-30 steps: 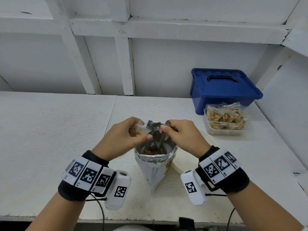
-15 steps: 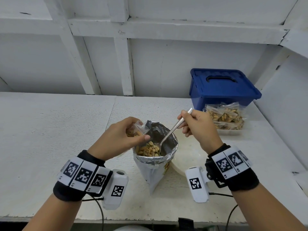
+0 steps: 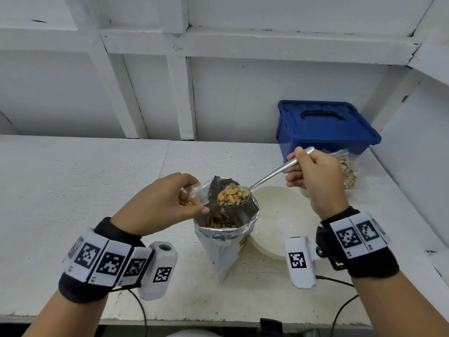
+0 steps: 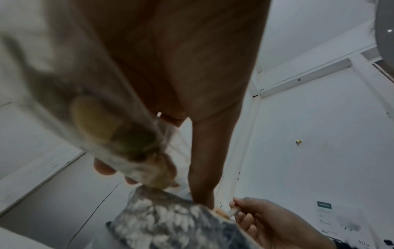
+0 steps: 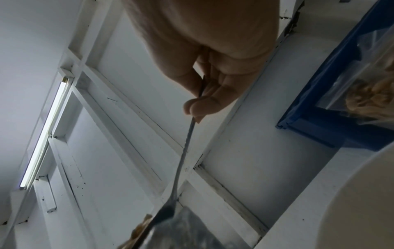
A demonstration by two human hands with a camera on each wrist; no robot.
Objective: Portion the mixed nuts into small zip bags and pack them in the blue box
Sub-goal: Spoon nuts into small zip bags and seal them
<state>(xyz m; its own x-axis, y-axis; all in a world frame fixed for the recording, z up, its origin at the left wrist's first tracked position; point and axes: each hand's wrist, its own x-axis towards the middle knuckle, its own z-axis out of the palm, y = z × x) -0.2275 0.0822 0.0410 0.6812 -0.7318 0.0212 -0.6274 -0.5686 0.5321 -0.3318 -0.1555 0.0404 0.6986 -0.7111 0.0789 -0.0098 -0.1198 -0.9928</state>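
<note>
Here the right hand [image 3: 313, 176] pinches the spoon [image 3: 267, 177] high on its handle, bowl heaped with nuts [image 3: 233, 194] and held level above the foil bag [image 3: 226, 237]. The left hand [image 3: 158, 205] grips a small zip bag [image 3: 190, 195], part-filled, its mouth toward the spoon and just beside it.

To do this well, I judge: keep the bowl level, bring its tip inside the zip bag's mouth before tipping, and tip slowly over the foil bag so strays drop back in.

Outward, a white bowl [image 3: 279, 215] sits touching the foil bag's right side. Filled bags [image 3: 347, 166] lie in front of the blue box [image 3: 325, 127], lid on, far right against the wall. The table [image 3: 73, 178] left of the hands offers room; the front edge lies close under the wrists.
</note>
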